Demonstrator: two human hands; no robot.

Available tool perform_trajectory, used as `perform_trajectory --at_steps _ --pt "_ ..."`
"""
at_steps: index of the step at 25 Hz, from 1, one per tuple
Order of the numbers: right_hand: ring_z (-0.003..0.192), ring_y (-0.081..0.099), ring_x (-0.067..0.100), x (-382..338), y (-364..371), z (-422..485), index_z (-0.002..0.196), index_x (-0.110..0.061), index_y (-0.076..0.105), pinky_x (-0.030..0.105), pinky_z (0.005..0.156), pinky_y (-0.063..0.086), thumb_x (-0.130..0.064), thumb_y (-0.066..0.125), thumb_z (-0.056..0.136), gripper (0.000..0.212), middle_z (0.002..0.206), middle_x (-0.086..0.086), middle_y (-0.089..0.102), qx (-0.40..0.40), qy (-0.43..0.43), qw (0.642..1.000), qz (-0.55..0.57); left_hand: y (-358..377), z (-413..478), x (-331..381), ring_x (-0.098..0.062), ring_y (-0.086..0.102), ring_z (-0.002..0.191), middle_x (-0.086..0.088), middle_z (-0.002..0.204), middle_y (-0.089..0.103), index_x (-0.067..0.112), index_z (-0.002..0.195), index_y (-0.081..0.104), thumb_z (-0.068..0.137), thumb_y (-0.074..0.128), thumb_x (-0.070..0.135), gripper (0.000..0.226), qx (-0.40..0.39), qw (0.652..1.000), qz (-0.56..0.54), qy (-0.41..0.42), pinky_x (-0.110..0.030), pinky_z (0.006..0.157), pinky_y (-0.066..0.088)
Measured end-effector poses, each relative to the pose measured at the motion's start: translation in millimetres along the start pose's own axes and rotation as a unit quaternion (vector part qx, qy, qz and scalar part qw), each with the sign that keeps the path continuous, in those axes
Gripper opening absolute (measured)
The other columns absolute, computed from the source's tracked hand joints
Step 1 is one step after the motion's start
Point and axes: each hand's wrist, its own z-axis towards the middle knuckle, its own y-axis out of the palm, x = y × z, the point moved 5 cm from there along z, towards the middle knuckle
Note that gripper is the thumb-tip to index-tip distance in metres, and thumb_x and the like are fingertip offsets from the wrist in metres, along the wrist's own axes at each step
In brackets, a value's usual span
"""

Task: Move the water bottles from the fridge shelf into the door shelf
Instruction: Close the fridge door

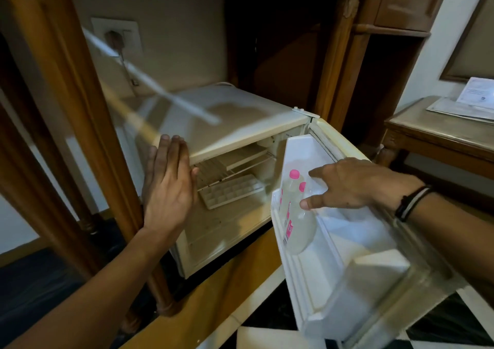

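- A small cream mini fridge [235, 113] sits inside a wooden cabinet, its door [355, 244] swung wide toward 4 o'clock.
- Two clear water bottles [299, 220] with pink caps and pink labels stand side by side in the door shelf [294, 271], at the door's inner edge, leaning a little against the white liner.
- The right hand [355, 185], coming in from 3 o'clock, hovers just beside the bottle tops with fingers spread and loose; the thumb tip lies against the shoulder of the nearer bottle, but the hand grips nothing.
- A dark band [411, 201] circles the right wrist.
- The left hand [168, 188], reaching up from 7 o'clock, is flat and open, fingers straight and together, palm against the left front edge of the fridge body; it holds nothing.
- Inside the fridge, a white ice cube tray [231, 191] rests on the wire shelf [213, 172] at about centre frame, under a small freezer compartment.
- The fridge floor below the shelf holds no bottles.
- At 10 o'clock a plug sits in a wall socket [116, 37] behind the fridge.
- At 2 o'clock papers [467, 100] lie on a wooden side table [427, 132].
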Motion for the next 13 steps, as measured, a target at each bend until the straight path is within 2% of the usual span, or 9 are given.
perform_trajectory --at_steps 2,6,8,10,13 --pt "0.147 0.042 0.025 -7.3 -18.3 -3.6 0.159 -0.034 0.032 0.042 0.118 0.037 -0.083 0.046 0.084 0.090 0.163 -0.005 0.041 -0.020 -0.050 0.998 0.044 -3.0 1.1 -3.1 -0.038 0.030 0.164 -0.026 0.168 0.046 -0.007 0.162 0.046 0.116 0.038 0.031 0.060 -0.015 1.000 -0.020 -0.011 -0.040 0.139 0.002" --pt "0.151 0.036 0.017 -18.2 -27.7 -1.8 0.155 -0.046 0.034 0.042 0.124 0.029 -0.067 0.050 0.094 0.067 0.168 -0.014 0.030 -0.013 -0.129 0.985 0.116 -11.5 3.3 0.9 -0.038 0.037 0.161 -0.024 0.164 0.051 -0.005 0.159 0.051 0.114 0.039 0.033 0.060 -0.057 0.997 -0.040 -0.018 -0.048 0.136 0.018" --pt "0.159 0.016 0.013 -33.3 -18.1 3.7 0.154 -0.051 0.034 0.042 0.130 0.015 -0.064 0.046 0.097 0.060 0.170 -0.018 0.018 -0.001 -0.175 0.973 0.148 -17.4 7.3 1.8 -0.035 0.039 0.160 -0.021 0.166 0.050 -0.001 0.162 0.049 0.116 0.034 0.037 0.061 -0.093 0.995 -0.039 -0.022 -0.049 0.137 0.023" --pt "0.159 -0.002 0.004 -52.3 -8.8 13.1 0.155 -0.051 0.030 0.037 0.130 -0.001 -0.069 0.032 0.097 0.061 0.171 -0.019 0.011 0.053 -0.226 0.958 0.168 -23.1 12.9 2.1 -0.032 0.041 0.159 -0.019 0.166 0.051 0.002 0.162 0.049 0.117 0.028 0.039 0.062 -0.135 0.989 -0.050 -0.032 -0.049 0.137 0.025" --pt "0.158 -0.005 0.000 -79.5 -7.4 31.3 0.160 -0.046 0.018 0.029 0.127 -0.004 -0.066 0.021 0.103 0.061 0.171 -0.018 0.006 0.165 -0.264 0.930 0.193 -32.6 21.6 0.6 -0.029 0.042 0.159 -0.016 0.168 0.050 0.004 0.161 0.051 0.116 0.020 0.045 0.068 -0.188 0.979 -0.067 -0.037 -0.049 0.136 0.028"
